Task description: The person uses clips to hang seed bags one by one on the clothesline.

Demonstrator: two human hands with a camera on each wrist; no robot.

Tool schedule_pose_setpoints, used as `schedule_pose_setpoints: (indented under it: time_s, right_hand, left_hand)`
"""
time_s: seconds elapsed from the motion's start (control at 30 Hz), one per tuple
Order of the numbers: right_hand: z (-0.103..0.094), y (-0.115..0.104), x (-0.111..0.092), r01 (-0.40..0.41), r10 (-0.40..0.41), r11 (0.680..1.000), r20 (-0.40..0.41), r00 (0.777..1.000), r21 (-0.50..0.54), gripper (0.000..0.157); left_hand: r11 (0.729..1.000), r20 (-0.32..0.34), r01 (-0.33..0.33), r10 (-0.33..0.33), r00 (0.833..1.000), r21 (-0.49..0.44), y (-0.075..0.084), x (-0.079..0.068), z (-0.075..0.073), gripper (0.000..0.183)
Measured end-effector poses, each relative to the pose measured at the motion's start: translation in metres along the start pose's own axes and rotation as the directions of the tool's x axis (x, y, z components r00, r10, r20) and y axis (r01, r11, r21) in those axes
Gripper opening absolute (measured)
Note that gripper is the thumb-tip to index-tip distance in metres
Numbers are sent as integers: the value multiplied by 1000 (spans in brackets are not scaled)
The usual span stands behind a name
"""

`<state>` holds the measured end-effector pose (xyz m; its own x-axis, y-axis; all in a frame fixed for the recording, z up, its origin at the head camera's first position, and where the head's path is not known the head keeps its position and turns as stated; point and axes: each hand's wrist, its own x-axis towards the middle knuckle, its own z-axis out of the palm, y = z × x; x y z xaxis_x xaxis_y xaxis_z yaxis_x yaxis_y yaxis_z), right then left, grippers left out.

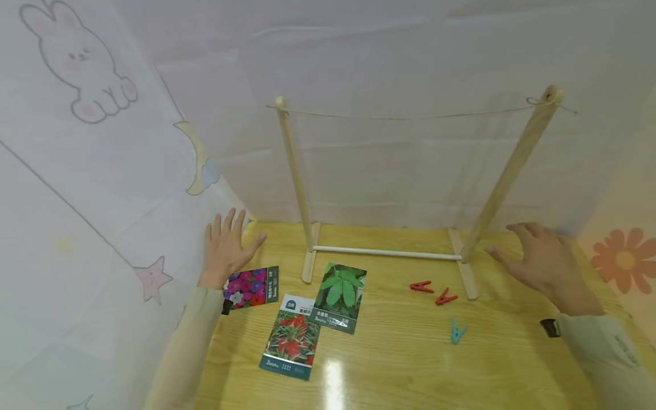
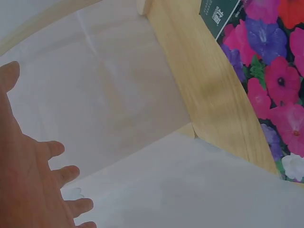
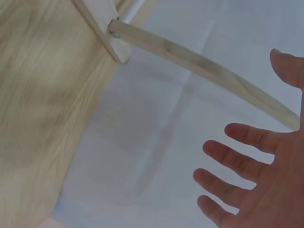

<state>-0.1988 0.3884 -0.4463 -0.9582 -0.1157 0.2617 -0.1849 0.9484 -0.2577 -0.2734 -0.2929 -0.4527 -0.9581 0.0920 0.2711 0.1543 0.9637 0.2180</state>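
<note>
My left hand [image 1: 228, 247] is held up with spread fingers, left of the wooden stand [image 1: 497, 182] and holding nothing. Nearest to it is a packet with pink and purple flowers [image 1: 256, 287], seen close up in the left wrist view. A red-flower packet [image 1: 291, 339] and a green-leaf packet [image 1: 340, 296] lie overlapping in front of the stand's left foot. My right hand [image 1: 548, 267] hovers right of the stand, fingers apart and nothing held. Two red clothespins [image 1: 421, 286] and one blue clothespin [image 1: 458, 331] lie on the table between the stand's right side and me.
A thin string [image 1: 405, 118] is tied between the tops of the stand's two posts. Low down, a white rod [image 1: 386, 253] joins them. Pale printed sheets [image 1: 359, 57] rise behind and on both sides of the wood-grain table [image 1: 400, 370].
</note>
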Motion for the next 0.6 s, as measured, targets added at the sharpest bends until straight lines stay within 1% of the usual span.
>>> schedule_pose_setpoints:
  time_s: [0.1, 0.2, 0.37, 0.6]
  right_hand:
    - [4, -7, 1, -2, 1, 1000, 43, 999, 19, 81]
    - [6, -12, -5, -7, 3, 998, 71, 998, 55, 79]
    - [19, -23, -12, 11, -20, 991, 64, 998, 132, 72]
    - [37, -42, -16, 35, -54, 974, 80, 995, 223, 64]
  left_hand:
    - [1000, -3, 6, -6, 1000, 9, -3, -4, 3, 101]
    - [1000, 6, 4, -4, 1000, 13, -2, -9, 9, 100]
    - [1000, -2, -4, 4, 1000, -11, -2, -17, 15, 98]
    - [1000, 36, -9, 9, 999, -23, -4, -27, 20, 95]
